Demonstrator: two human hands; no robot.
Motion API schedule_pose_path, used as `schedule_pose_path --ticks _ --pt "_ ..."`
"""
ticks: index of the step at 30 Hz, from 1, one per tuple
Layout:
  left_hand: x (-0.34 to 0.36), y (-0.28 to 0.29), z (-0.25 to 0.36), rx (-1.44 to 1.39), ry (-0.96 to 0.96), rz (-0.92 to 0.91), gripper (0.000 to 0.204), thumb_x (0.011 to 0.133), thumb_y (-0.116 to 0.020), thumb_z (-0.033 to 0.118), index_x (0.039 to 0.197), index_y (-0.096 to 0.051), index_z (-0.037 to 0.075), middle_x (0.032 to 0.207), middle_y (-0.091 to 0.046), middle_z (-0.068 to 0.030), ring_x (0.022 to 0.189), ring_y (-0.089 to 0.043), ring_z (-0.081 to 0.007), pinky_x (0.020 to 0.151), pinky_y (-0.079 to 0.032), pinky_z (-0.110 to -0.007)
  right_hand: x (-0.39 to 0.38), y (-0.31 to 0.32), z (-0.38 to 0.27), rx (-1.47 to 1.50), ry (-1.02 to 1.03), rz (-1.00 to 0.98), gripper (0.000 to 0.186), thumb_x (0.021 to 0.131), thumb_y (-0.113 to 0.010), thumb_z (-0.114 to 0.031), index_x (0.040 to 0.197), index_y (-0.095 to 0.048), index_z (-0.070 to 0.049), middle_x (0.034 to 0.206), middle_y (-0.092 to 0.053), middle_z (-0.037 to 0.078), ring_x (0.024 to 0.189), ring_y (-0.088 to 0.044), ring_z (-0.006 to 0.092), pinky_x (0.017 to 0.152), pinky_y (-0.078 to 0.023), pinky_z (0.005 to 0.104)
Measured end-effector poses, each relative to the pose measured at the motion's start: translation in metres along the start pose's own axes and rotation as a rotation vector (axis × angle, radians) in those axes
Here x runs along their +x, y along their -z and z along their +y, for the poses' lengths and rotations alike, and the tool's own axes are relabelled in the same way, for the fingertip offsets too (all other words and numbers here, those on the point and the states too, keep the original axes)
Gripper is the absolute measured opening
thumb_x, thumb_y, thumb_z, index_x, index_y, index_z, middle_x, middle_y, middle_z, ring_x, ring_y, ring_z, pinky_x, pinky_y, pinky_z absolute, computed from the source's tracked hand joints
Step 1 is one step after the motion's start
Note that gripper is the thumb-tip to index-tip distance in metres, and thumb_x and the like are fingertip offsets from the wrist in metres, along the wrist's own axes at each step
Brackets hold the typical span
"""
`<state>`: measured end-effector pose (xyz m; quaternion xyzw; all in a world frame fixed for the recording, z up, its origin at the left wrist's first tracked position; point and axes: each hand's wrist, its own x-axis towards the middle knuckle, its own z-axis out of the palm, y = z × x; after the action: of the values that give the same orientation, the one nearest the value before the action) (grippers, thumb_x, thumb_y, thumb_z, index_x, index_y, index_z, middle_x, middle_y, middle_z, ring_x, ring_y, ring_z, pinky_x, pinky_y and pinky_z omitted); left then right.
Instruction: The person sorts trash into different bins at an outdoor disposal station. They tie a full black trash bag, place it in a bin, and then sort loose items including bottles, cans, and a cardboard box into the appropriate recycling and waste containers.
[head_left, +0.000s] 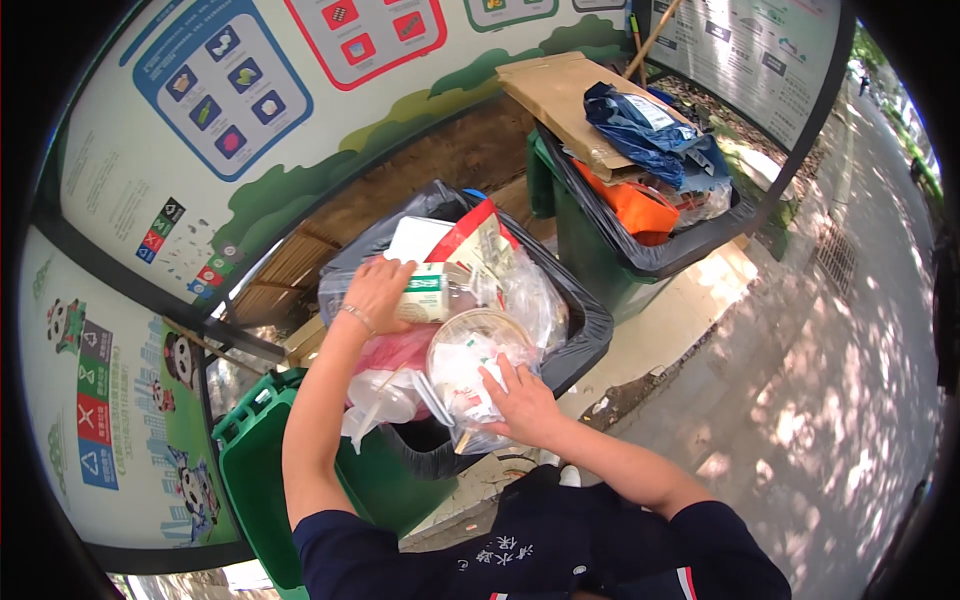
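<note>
My left hand (376,292) is curled round one end of a clear plastic bottle (462,290) with a green and white label. Spread across white crumpled tissues (462,372) are the fingers of my right hand (522,402). The tissues lie in a round clear plastic bowl (437,352), at the front of a heaped bin. Below my left hand are a pink plastic bag (392,350) and a whitish clear cup (385,397). A red and cream packet (482,240) and a white box (417,238) stick up behind the bottle.
The green bin has a black liner (590,335); its green lid (265,480) hangs at the front left. At right, a second bin (590,245) holds flat cardboard (560,100), a dark blue bag (640,130) and an orange bag (640,208). Printed panels stand behind; pavement runs along the right.
</note>
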<state>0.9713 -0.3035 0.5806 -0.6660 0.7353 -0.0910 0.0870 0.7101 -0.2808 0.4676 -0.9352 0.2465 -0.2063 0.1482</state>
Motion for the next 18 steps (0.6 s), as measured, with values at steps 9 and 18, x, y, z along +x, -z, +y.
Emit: schedule_pose_path --ticks 9,18 --pt "-0.056 0.010 -0.047 -0.623 0.465 0.923 0.082 0.053 -0.074 0.012 0.121 -0.030 -0.002 0.111 -0.044 -0.0144 0.099 -0.047 -0.0223 0.085 -0.038 -0.031 -0.018 0.083 0.107 0.496 0.012 0.128 0.066 0.067 -0.066 -0.016 0.121 -0.031 -0.003 0.122 -0.037 0.016 0.111 -0.039 0.0305 0.091 -0.034 0.0348" --pt "-0.017 0.063 0.024 -1.258 0.551 1.221 0.059 0.073 -0.057 0.022 0.119 -0.029 -0.003 0.117 -0.040 -0.0119 0.103 -0.043 -0.0208 0.089 -0.034 -0.031 0.008 0.170 0.302 -0.422 -0.368 0.602 0.103 0.048 -0.077 -0.031 0.129 -0.018 -0.009 0.132 -0.017 0.019 0.121 -0.019 0.0365 0.096 -0.020 0.0454"
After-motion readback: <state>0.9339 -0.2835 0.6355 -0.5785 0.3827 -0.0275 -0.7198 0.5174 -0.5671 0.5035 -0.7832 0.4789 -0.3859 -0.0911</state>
